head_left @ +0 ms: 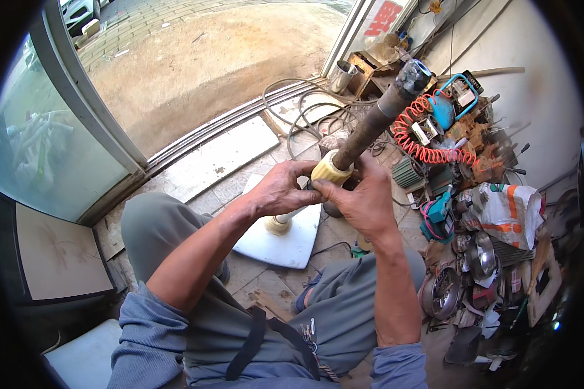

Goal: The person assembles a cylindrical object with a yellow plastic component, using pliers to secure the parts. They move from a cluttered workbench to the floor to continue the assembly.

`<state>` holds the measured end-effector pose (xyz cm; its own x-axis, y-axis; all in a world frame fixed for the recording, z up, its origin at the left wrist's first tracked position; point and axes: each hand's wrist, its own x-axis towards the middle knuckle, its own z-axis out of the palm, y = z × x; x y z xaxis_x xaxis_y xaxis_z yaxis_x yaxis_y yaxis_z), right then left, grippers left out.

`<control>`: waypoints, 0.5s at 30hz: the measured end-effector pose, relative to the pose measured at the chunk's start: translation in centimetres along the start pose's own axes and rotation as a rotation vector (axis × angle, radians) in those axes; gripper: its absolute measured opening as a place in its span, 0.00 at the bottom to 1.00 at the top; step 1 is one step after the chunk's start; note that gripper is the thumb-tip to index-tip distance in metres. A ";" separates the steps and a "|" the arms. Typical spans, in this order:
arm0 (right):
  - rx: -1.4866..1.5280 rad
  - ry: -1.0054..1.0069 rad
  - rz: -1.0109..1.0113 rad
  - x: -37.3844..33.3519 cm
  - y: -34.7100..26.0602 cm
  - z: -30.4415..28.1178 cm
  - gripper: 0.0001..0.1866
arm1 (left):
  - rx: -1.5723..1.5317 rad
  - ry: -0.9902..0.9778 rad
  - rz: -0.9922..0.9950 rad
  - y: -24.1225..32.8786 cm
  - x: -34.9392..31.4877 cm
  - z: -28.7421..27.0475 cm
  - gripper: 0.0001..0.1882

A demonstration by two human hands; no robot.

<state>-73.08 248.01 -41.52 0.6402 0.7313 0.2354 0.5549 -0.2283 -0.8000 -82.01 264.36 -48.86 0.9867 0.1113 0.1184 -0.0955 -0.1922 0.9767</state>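
A long dark metal tube (368, 133) points up and away to the right in front of me, its far end darker and wider. Around its near end sits a cream ribbed plastic collar (333, 170). My left hand (284, 188) is closed on the collar's left side, thumb and fingers pinching low on it. From the right, my right hand (363, 198) wraps its fingers round the collar, its thumb meeting the left one. What lies below the collar is mostly hidden. Beneath my hands is a white board (292, 253) with a cream ring-shaped base (278, 225) and a pale post on it.
At the right are an orange coiled hose (428, 154), a teal power tool (438, 220), a white-orange sack (509, 211) and round metal housings (440, 293). A metal cup (342, 76) and black hose (293, 126) lie by the door track. A glass door (48, 136) stands left.
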 end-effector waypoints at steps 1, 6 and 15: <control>-0.013 0.003 0.037 -0.1 0.5 0.4 0.22 | -0.003 0.012 0.010 -0.5 0.1 0.2 0.27; 0.171 0.158 -0.133 0.6 -1.4 -0.3 0.23 | -0.062 0.015 -0.041 -0.7 0.1 0.4 0.30; 0.657 0.196 -0.162 1.9 -4.1 0.0 0.19 | -0.026 0.061 -0.009 0.8 0.3 1.0 0.31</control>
<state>-74.16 250.37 -37.80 0.6949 0.5798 0.4253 0.2551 0.3542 -0.8997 -81.63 263.27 -48.22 0.9779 0.1719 0.1190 -0.0904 -0.1653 0.9821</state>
